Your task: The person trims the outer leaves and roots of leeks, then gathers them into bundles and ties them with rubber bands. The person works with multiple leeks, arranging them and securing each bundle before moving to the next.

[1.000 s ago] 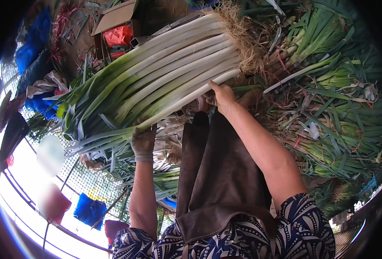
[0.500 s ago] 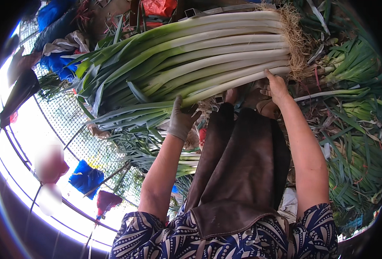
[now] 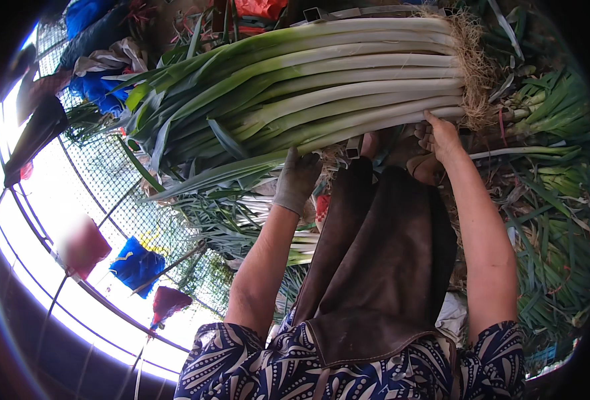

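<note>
A broad row of long leeks (image 3: 348,73) lies side by side in front of me, green leaves to the left and white stalks with stringy roots (image 3: 476,73) to the right. At its near edge, my left hand (image 3: 297,179), in a greyish glove, has its thumb up against the nearest leek where green turns to white. Farther right, my bare right hand (image 3: 441,140) grips that leek's white end near the roots, thumb on top and fingers curled below. The left fingers are partly hidden.
More leeks (image 3: 241,213) lie below the row on the left. Bundled green onions (image 3: 555,107) and leafy heaps (image 3: 555,260) fill the right side. A metal frame (image 3: 315,15) shows behind the row. Mesh netting (image 3: 101,173) and a blue bag (image 3: 137,265) are at left.
The nearest leek's leaves, fanned out before, now lie closer to the row. Both hands keep their places along its near edge. The whole view has shifted slightly.
</note>
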### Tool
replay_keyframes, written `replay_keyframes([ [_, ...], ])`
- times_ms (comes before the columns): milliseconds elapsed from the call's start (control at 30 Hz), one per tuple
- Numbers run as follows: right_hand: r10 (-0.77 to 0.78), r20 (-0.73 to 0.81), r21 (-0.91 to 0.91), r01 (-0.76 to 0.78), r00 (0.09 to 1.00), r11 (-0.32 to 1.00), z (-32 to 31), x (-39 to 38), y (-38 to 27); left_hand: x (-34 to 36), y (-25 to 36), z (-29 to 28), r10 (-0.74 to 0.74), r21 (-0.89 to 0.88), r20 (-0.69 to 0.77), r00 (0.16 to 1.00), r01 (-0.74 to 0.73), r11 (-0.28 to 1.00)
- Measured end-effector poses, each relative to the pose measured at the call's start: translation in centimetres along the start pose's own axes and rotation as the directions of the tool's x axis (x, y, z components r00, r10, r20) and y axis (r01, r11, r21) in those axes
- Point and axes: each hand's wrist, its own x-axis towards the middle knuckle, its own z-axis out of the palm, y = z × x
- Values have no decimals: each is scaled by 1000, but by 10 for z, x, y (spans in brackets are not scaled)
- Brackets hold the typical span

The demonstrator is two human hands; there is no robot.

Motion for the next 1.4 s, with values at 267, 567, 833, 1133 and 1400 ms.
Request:
replay_keyframes([
  [267, 23, -14, 206, -20, 1000, 978, 13, -16, -4, -17, 4, 11, 127, -396, 181, 975, -45, 917],
  [567, 62, -56, -3, -62, 997, 998, 20, -20, -16, 10, 25, -19, 94, 279, 295, 951, -180, 943],
  [833, -73, -124, 32, 77, 990, 996, 15, -9, 2, -60, -1, 41, 346, 893, 178, 921, -299, 338],
  [1133, -266, -192, -409, 169, 945, 897, 16, -9, -10, -1, 18, 128, -102, 8, 911, 400, -264, -965],
  [1400, -317, -92, 92, 325, 944, 941, -36, -29, 87, 17, 18, 120, -151, -101, 930, 335, -160, -982],
])
